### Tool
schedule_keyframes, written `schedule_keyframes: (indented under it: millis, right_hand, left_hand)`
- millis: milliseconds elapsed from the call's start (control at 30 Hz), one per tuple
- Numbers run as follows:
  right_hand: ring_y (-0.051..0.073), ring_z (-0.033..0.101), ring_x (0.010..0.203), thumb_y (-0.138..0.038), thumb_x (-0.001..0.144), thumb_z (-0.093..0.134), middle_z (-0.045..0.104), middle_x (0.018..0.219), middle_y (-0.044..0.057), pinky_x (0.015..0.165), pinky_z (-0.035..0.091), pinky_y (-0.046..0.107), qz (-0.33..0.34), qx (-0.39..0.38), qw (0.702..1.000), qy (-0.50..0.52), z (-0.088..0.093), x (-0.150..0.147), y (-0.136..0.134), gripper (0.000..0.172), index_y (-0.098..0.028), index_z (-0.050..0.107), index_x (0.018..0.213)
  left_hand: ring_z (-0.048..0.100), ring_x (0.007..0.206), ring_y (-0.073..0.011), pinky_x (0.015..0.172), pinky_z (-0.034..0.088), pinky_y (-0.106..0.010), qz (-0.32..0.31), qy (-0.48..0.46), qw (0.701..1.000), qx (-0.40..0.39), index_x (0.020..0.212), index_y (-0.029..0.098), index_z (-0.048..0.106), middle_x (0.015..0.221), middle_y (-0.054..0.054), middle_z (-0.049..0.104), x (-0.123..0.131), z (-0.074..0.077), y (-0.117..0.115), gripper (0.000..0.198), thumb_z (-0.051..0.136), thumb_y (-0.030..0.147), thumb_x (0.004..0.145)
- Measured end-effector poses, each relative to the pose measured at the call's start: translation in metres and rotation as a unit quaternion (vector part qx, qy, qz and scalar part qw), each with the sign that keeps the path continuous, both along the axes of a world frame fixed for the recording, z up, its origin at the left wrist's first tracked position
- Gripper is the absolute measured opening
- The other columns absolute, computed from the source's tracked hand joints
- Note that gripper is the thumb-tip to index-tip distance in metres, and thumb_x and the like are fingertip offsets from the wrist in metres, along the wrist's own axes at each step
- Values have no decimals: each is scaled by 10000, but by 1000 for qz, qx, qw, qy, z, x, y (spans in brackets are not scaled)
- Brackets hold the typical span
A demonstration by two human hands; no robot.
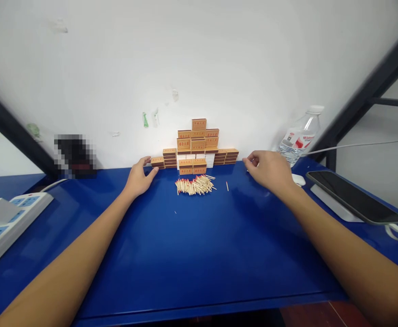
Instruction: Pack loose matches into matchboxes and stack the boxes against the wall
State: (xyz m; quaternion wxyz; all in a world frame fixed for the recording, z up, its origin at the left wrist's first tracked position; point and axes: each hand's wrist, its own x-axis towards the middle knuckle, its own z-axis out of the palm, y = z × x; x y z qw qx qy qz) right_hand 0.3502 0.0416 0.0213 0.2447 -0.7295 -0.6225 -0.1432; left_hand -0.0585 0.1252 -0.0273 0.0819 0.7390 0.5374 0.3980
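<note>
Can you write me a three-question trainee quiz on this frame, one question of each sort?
1. True or false: the matches lie in a loose pile on the blue table, in front of the stacked matchboxes.
2. Which hand touches the low stack of matchboxes at the pile's end? A) left hand B) right hand C) neither
3. Fill in: near the right forearm a dark ______ lies face up.

Key
1. True.
2. A; its fingertips rest against the low stack. The right hand is apart from the boxes, fingers curled.
3. phone.
</note>
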Motion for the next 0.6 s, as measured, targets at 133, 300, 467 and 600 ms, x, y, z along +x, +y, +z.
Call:
schedule_keyframes:
  millis: [133,300,467,600]
  right_hand:
    - [278,692,737,-390,927,611,785,808,101,648,405,347,24,4,1000,-8,-7,-5,0,252,-217,773,841]
    - [292,699,753,-383,923,613,789,821,102,646,414,360,24,10,1000,-2,-6,-5,-1,244,-222,768,825]
    - [291,693,756,-381,911,624,770,795,101,683,449,379,38,27,998,47,-3,-6,-1,242,-212,756,799]
    - [232,657,707,-514,909,649,755,803,92,650,495,359,175,31,945,276,3,-28,-8,323,-205,734,869]
  left_hand:
    - [650,1258,-307,1059,527,-462,-1,-20,1000,-8,1414,148,574,1367,-178,676,1,-4,8,605,673,464,908]
    - [677,1095,-285,1022,531,-467,5,-14,1000,-5,1284,164,674,1161,-133,729,0,-6,11,481,694,438,888]
    - [622,1102,-304,1058,483,-507,39,-3,999,37,1157,182,704,1129,-121,687,-2,16,-4,348,721,394,881]
    - [635,1028,-260,982,522,-441,-20,-1,991,129,1193,205,679,1136,-86,682,20,39,-36,340,726,408,923]
